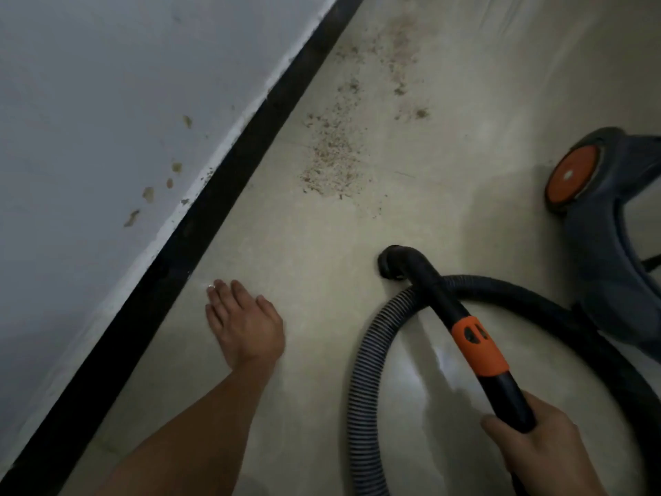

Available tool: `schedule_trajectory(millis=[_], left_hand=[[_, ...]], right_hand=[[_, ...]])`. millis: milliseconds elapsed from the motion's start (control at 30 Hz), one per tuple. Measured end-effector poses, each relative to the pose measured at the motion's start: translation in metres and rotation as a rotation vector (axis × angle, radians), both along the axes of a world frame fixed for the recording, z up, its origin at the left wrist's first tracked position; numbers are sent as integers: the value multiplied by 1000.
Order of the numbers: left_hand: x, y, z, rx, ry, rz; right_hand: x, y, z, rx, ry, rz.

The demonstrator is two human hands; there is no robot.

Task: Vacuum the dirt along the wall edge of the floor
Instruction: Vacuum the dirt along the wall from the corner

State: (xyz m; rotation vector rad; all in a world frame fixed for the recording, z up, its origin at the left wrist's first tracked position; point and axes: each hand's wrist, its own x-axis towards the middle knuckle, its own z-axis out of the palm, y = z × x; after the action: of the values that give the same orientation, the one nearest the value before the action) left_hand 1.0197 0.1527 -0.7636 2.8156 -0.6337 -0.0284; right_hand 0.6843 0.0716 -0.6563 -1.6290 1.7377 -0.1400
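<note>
Brown gritty dirt [332, 159], scattered on beige floor [286, 245] near black skirting strip [200, 223], well ahead of curved black nozzle [393, 263]. Grips black-and-orange vacuum wand [479, 347] in right hand [536, 445], fingers wrapped round it; holds left hand [246, 327] flat, fingers relaxed, near skirting.

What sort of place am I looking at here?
Probably an indoor room or corridor, viewed low down: a pale wall with a black skirting strip, a smooth floor scattered with dirt, and a vacuum cleaner whose hose handle the right hand grips.
</note>
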Motion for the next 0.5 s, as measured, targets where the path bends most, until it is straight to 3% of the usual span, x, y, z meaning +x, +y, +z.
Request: schedule_trajectory(millis=[133, 300, 400, 500], left_hand=[[-1, 0, -1, -6, 6, -1], [-2, -1, -2, 19, 24, 2], [1, -8, 1, 62, 64, 18], [7, -33, 10, 80, 189, 162]], right_hand=[[-18, 2, -3, -13, -70, -100], [13, -24, -7, 75, -297, -170], [28, -17, -10, 171, -363, -63], [25, -14, -15, 135, -331, -37]])
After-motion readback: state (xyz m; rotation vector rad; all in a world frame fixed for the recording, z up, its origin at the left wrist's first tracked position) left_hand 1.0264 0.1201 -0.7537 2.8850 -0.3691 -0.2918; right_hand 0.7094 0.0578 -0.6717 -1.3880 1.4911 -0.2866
